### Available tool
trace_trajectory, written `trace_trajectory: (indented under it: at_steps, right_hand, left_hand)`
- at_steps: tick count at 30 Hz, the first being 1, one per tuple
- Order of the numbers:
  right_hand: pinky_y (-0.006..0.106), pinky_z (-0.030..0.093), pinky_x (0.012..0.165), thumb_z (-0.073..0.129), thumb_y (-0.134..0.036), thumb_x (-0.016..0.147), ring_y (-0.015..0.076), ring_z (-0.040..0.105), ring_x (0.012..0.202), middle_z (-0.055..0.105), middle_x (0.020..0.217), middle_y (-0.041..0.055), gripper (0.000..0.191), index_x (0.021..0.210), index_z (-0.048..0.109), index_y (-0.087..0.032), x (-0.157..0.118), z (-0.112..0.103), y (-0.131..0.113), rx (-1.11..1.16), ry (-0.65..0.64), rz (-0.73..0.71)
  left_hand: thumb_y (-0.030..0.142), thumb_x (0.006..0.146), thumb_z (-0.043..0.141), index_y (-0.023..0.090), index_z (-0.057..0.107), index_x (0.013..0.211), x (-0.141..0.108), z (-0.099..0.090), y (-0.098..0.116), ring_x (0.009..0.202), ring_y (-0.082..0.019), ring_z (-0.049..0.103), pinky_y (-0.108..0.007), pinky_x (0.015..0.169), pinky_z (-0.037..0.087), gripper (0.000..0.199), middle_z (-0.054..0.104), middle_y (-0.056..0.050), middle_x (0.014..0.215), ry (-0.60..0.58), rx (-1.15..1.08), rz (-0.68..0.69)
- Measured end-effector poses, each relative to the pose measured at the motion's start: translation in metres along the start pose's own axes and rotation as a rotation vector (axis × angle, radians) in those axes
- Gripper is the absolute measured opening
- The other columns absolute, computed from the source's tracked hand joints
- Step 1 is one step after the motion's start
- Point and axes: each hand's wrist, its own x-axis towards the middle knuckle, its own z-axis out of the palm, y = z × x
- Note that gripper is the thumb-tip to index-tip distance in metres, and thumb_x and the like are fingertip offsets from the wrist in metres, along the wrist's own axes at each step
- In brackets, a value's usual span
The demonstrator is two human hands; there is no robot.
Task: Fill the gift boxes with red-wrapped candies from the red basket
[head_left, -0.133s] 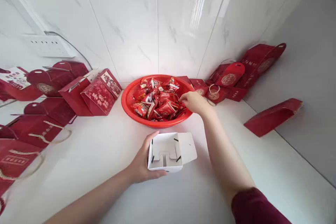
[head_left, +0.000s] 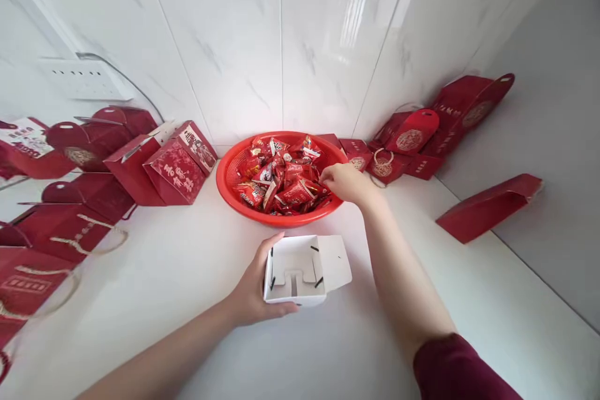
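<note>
My left hand (head_left: 255,284) is closed around the left side of a white box (head_left: 300,301), thumb at the near wall and fingers at the far one. The box's open top faces me, showing a bare inside with folded bottom tabs and dark slits at the corners; one flap (head_left: 335,262) sticks out to the right. Beyond it stands a red plastic basket (head_left: 281,221) full of wrapped candies (head_left: 295,194), mostly in red. Over the basket's right rim reaches my right hand (head_left: 347,182), fingers curled down against the candies. What its fingertips pinch, if anything, is hidden.
Red gift boxes (head_left: 175,165), several with rope handles, crowd the left side. More red boxes (head_left: 407,137) are piled at the back right. A single red box (head_left: 490,207) stands by the grey panel at right. White tiles (head_left: 234,44) close off the back.
</note>
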Motion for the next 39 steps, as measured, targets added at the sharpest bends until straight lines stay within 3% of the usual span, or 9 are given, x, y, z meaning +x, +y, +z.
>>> trace_trajectory:
  at_steps: [3, 6, 9, 12, 16, 22, 28, 35, 39]
  right_hand:
    - [0.025, 0.042, 0.063, 0.055, -0.026, 0.091, 0.0180, 0.065, 0.083, 0.075, 0.095, 0.0049, 0.017, 0.093, 0.071, -0.020, -0.006, -0.005, -0.005, 0.019, -0.012, -0.035]
    - [0.025, 0.044, 0.063, 0.047, -0.033, 0.096, 0.0181, 0.066, 0.080, 0.075, 0.091, 0.0048, 0.030, 0.089, 0.072, -0.019, -0.008, -0.005, -0.010, 0.061, -0.154, -0.128]
    - [0.023, 0.049, 0.077, 0.046, -0.025, 0.096, 0.0182, 0.068, 0.094, 0.076, 0.104, 0.0014, 0.030, 0.095, 0.076, -0.021, -0.003, 0.001, -0.011, 0.089, -0.288, -0.199]
    - [0.023, 0.043, 0.099, 0.041, -0.012, 0.093, 0.0189, 0.061, 0.119, 0.068, 0.129, 0.0000, 0.041, 0.117, 0.072, -0.021, 0.005, 0.010, -0.009, 0.082, -0.299, -0.204]
    - [0.027, 0.039, 0.106, 0.039, -0.007, 0.089, 0.0220, 0.054, 0.129, 0.061, 0.139, 0.0022, 0.050, 0.129, 0.066, -0.019, 0.010, 0.015, -0.007, 0.056, -0.314, -0.204]
    - [0.029, 0.046, 0.085, 0.038, -0.021, 0.097, 0.0238, 0.066, 0.101, 0.073, 0.111, 0.0093, 0.035, 0.104, 0.073, -0.016, 0.007, 0.014, -0.010, 0.046, -0.211, -0.180]
    - [0.030, 0.044, 0.070, 0.039, -0.041, 0.101, 0.0202, 0.065, 0.069, 0.074, 0.073, 0.0080, 0.056, 0.058, 0.068, -0.020, 0.005, 0.014, -0.012, 0.059, -0.289, -0.170]
    - [0.026, 0.043, 0.065, 0.040, -0.047, 0.100, 0.0149, 0.062, 0.062, 0.071, 0.068, 0.0028, 0.055, 0.060, 0.065, -0.019, -0.006, -0.002, -0.017, 0.183, -0.129, -0.246]
    - [0.027, 0.043, 0.064, 0.038, -0.056, 0.099, 0.0150, 0.062, 0.060, 0.070, 0.066, 0.0040, 0.062, 0.058, 0.066, -0.018, -0.010, -0.012, -0.013, 0.167, -0.221, -0.165]
  left_hand:
    - [0.028, 0.065, 0.088, 0.032, 0.024, 0.152, 0.000, 0.001, 0.003, 0.133, -0.041, 0.045, -0.060, 0.109, 0.037, 0.108, 0.040, -0.017, 0.147, -0.007, 0.094, 0.008]
    - [0.029, 0.068, 0.086, 0.033, 0.021, 0.151, 0.001, 0.002, 0.004, 0.135, -0.039, 0.043, -0.057, 0.109, 0.038, 0.106, 0.035, -0.016, 0.150, -0.017, 0.133, 0.020]
    - [0.030, 0.068, 0.085, 0.032, 0.019, 0.151, 0.002, 0.001, 0.004, 0.135, -0.038, 0.043, -0.056, 0.109, 0.038, 0.106, 0.036, -0.016, 0.149, -0.026, 0.141, 0.029]
    - [0.030, 0.069, 0.084, 0.034, 0.018, 0.151, 0.002, 0.000, 0.002, 0.132, -0.038, 0.046, -0.056, 0.109, 0.038, 0.106, 0.040, -0.015, 0.146, -0.041, 0.121, 0.022]
    - [0.031, 0.068, 0.085, 0.033, 0.019, 0.150, 0.001, 0.000, 0.001, 0.132, -0.038, 0.046, -0.055, 0.108, 0.040, 0.106, 0.043, -0.014, 0.143, -0.027, 0.118, 0.003]
    - [0.031, 0.068, 0.085, 0.034, 0.018, 0.150, 0.000, 0.001, 0.003, 0.130, -0.036, 0.047, -0.054, 0.106, 0.041, 0.106, 0.043, -0.014, 0.142, -0.032, 0.123, -0.005]
    - [0.031, 0.066, 0.085, 0.037, 0.018, 0.149, 0.001, -0.001, 0.001, 0.128, -0.036, 0.049, -0.055, 0.105, 0.042, 0.107, 0.046, -0.012, 0.140, -0.034, 0.147, 0.001]
    - [0.030, 0.066, 0.085, 0.036, 0.018, 0.150, 0.001, -0.001, 0.001, 0.127, -0.036, 0.050, -0.054, 0.105, 0.043, 0.108, 0.044, -0.013, 0.141, -0.043, 0.145, 0.008]
    - [0.030, 0.065, 0.086, 0.035, 0.018, 0.150, 0.000, -0.002, 0.000, 0.128, -0.036, 0.050, -0.054, 0.106, 0.042, 0.108, 0.045, -0.013, 0.141, -0.039, 0.138, 0.009]
